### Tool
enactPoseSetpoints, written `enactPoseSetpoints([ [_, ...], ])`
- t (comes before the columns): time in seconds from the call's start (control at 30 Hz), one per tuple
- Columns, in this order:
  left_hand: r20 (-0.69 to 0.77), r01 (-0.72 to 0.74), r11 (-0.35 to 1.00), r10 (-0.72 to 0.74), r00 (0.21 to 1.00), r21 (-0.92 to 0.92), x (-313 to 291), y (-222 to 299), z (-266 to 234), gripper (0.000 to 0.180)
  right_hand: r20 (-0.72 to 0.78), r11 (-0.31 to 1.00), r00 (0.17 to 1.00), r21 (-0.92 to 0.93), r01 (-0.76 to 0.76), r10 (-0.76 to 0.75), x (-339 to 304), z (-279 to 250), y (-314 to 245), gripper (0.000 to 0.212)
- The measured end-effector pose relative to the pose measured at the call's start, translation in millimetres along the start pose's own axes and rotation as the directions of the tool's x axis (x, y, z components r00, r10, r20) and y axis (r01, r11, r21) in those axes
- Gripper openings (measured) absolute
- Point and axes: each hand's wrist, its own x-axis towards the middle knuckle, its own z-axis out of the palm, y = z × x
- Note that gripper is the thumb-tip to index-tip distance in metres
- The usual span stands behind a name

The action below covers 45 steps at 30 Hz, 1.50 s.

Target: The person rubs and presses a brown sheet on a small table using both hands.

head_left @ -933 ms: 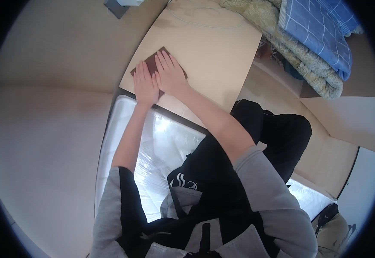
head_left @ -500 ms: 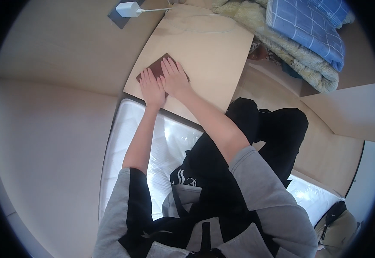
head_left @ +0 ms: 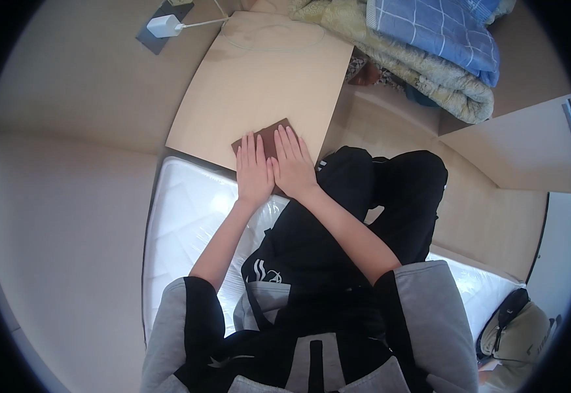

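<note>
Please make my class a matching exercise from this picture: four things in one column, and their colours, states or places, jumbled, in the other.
Things
1. cloth
2. charger
3. quilt
4. mattress

Descriptions
A. blue with white lines, lying on a fleecy blanket
B. quilted white, with shiny clear plastic over it
C. small and white, with a cord running from it
D. brown, under the left hand and right hand

Right pairs: 1-D; 2-C; 3-A; 4-B

Left hand (head_left: 254, 175) and right hand (head_left: 295, 169) flat, brown sheet (head_left: 267, 139) underneath, possibly cloth, pale board (head_left: 252, 85) below.
</note>
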Motion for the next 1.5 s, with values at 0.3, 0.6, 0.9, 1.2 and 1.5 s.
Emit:
enactPoseSetpoints([
  [0.3, -0.055, -0.033, 0.999, 0.033, 0.998, 0.005, 89, -31, 22, 0.055, -0.053, 0.995, 0.999, -0.103, -0.006, 0.0, 80, 18, 36, 0.059],
  [0.6, -0.036, 0.042, 0.996, -0.04, 0.999, 0.077, 172, -53, 41, 0.052, -0.053, 0.981, 0.998, -0.187, -0.043, 0.034, 164, 32, 70, 0.06],
  [0.9, -0.075, 0.06, 0.994, -0.054, 0.996, 0.088, 170, -51, 44, 0.053, -0.073, 0.971, 0.994, -0.217, -0.1, 0.086, 162, 38, 66, 0.058],
  [1.2, -0.055, -0.041, 0.999, 0.041, 0.998, 0.003, 91, -25, 28, 0.054, -0.082, 0.994, 0.995, -0.083, -0.068, 0.061, 76, 17, 40, 0.059],
  [1.5, 0.038, -0.006, 0.999, 0.008, 0.999, -0.045, 23, 13, 13, 0.057, 0.006, 0.988, 0.992, -0.088, -0.124, 0.125, 7, -4, 21, 0.061],
])
